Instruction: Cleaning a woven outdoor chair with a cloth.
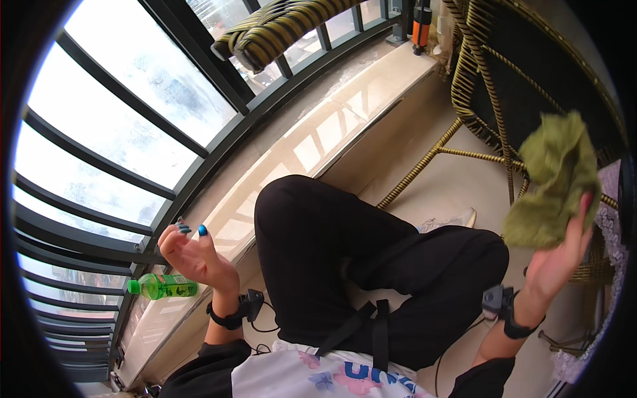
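Observation:
An olive-green cloth [555, 179] hangs from my right hand [560, 253], out at the right beside a wicker chair turned over on the floor. My fingers are partly hidden behind the cloth, which looks slightly blurred. At the left, my left hand [199, 256] is raised with its fingers curled loosely and the thumb apart, holding nothing. Just below it, a green plastic bottle [166, 287] with a green cap lies or stands on the tiled ledge; I cannot tell which.
Dark metal railings [164, 191] border the window above the tiled ledge [323, 134]. A wicker armrest [293, 30] juts in at the top. The chair's woven legs [423, 164] spread over the floor at right. An orange-and-black object [421, 30] stands at the ledge's far end. Lace-edged fabric [609, 214] hangs far right.

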### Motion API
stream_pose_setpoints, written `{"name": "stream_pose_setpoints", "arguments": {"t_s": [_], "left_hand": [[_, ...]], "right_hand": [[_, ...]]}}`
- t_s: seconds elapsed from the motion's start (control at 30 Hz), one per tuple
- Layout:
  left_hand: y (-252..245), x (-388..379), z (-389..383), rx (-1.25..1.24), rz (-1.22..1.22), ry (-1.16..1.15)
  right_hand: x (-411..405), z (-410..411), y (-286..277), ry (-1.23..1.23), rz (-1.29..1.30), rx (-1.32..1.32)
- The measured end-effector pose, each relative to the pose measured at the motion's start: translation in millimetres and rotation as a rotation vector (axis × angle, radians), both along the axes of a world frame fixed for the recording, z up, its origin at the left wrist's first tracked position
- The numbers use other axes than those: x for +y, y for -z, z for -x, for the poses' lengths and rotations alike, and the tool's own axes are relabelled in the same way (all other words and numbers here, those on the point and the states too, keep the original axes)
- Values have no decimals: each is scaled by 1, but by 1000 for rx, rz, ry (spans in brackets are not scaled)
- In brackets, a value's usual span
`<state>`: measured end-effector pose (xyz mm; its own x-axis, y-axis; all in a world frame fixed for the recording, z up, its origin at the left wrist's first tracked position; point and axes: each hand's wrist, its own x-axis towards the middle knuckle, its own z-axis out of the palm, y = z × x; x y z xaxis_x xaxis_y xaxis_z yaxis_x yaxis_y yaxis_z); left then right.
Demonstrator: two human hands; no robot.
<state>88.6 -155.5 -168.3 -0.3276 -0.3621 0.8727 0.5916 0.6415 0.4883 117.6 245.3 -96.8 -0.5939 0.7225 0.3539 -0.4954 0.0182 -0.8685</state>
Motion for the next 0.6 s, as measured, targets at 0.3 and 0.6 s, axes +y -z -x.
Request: {"name": "stream_pose_setpoints", "arguments": {"t_s": [0.3, 0.6], "left_hand": [[-112, 64, 88, 95, -131, 592], [-145, 120, 122, 50, -328, 974]], "right_hand": [[-167, 145, -91, -329, -1166, 614], [-177, 199, -68, 132, -925, 1159]]}}
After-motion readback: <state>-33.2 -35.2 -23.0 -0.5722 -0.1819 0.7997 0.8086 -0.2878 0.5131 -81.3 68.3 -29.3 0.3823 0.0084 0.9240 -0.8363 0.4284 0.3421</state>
